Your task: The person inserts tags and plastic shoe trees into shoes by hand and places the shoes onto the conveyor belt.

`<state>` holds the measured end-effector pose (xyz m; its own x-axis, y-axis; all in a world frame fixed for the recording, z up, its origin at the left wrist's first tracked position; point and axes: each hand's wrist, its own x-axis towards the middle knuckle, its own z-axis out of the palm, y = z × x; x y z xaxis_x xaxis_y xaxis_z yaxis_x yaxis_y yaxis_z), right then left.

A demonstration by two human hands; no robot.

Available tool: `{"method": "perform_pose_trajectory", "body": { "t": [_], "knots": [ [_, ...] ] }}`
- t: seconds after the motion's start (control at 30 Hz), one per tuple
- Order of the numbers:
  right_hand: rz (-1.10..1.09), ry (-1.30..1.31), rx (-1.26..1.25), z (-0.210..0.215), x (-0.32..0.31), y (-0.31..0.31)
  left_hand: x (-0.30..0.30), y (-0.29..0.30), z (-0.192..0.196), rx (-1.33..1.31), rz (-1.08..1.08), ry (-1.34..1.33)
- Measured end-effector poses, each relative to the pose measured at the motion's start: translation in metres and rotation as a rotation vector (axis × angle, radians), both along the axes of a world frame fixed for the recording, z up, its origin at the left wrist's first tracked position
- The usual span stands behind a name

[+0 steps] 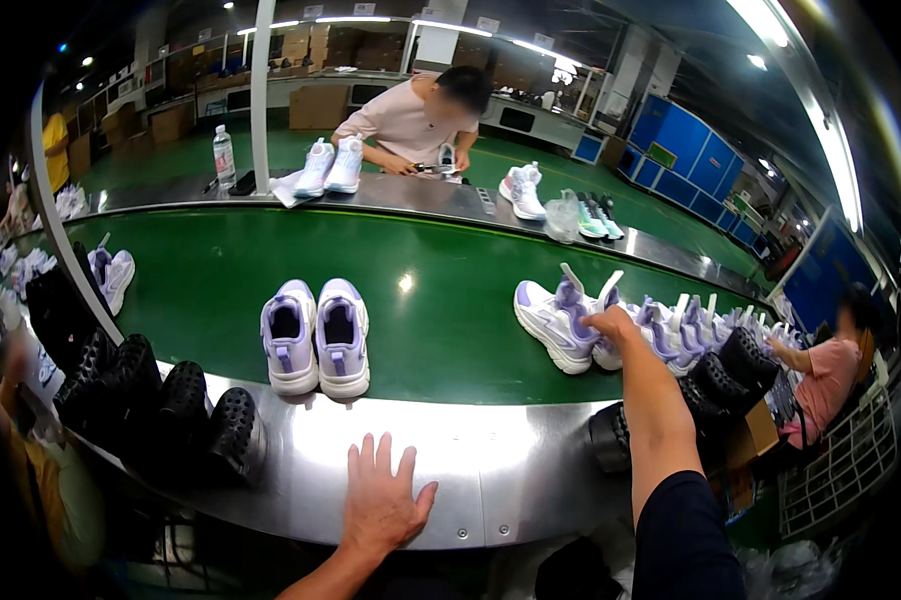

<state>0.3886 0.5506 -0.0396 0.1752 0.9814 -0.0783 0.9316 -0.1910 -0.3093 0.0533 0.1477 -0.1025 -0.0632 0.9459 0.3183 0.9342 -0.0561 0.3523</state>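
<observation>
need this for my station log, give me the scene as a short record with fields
left hand: palm down, fingers spread, over shiny silver metal ledge
right hand: at white-and-purple sneakers, firm hold unclear
middle: white-and-lilac sneaker pair, side by side, on flat green surface
front left: black studded objects
across: person in pale pink shirt

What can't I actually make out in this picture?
All in the head view:
- Most fingertips of the right hand: hidden by the hand itself and the white-and-purple shoes at it.
- Undersides of the middle pair: hidden against the green surface.
- Bottle label: too small to read.
- Dark object below the metal ledge: cut off by the lower edge.
</observation>
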Motion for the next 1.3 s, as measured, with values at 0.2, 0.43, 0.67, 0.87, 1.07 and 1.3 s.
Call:
{"method": "perform_pose_trajectory", "body": {
  "t": [0.2,0.43,0.67,0.87,1.07,1.3],
  "knots": [
    [0.257,-0.274,-0.052,-0.001,-0.066,-0.016,0.006,0.006,-0.005,0.041,-0.035,-0.006],
    [0.561,0.066,-0.079,0.065,-0.149,-0.185,-0.020,-0.014,-0.012,0.311,-0.049,-0.256],
    [0.721,0.210,-0.002,0.033,-0.156,-0.323,0.030,-0.031,0.024,0.331,-0.015,-0.487],
    [0.204,-0.077,0.772,0.099,0.018,-0.330,0.000,-0.057,0.049,0.292,0.050,-0.475],
    [-0.089,-0.605,0.481,0.080,0.127,-0.293,0.029,-0.014,0.119,0.530,-0.081,-0.140],
    [0.080,-0.647,0.466,0.093,0.123,-0.287,0.047,0.059,0.108,-0.001,-0.105,0.004]
  ]
}}
